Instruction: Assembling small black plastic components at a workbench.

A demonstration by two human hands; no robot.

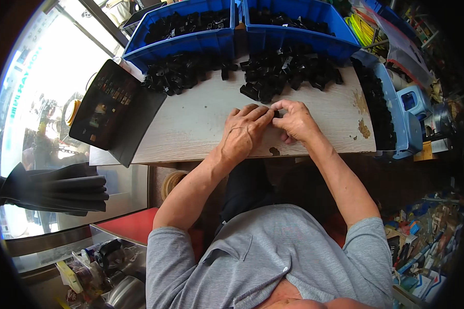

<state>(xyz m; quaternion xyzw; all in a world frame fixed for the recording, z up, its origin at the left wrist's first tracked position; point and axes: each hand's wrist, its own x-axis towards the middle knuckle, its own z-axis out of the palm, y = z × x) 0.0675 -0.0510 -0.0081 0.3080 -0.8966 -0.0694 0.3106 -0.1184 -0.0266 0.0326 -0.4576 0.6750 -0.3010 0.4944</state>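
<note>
- I see the left hand (244, 131) and right hand (294, 121) meeting at the table's (201, 123) middle, fingertips pressed together on a small black part (277, 114); most of the part is hidden, so I cannot tell its shape.
- Both hands are pinched shut on that part, just clear of the near edge of the right heap.
- Left heap (183, 69): loose black parts on the table, touching the front wall of the left bin.
- Right heap (288, 69): larger pile of the same black parts, just beyond the hands, against the right bin.
- Left bin (183, 38): blue plastic, rectangular, at the table's far edge, filled with black parts.
- Right bin (294, 36): blue, same kind, beside the first, also holding black parts.
- Side bin (392, 98): blue, long, along the table's right edge, filled with black parts.
- Tablet (105, 105): dark, in an open black folding case, at the table's left corner; its screen shows small coloured tiles too small for me to read.
- Yellow wires (363, 28): a bundle behind the right bin.
- Glove (51, 188): black, lying to the left below the table level.
- Boxes (423, 252): small blue and white packages, stacked low on the right; labels too blurred to make out.
- Nothing lies between the hands and the heaps.
</note>
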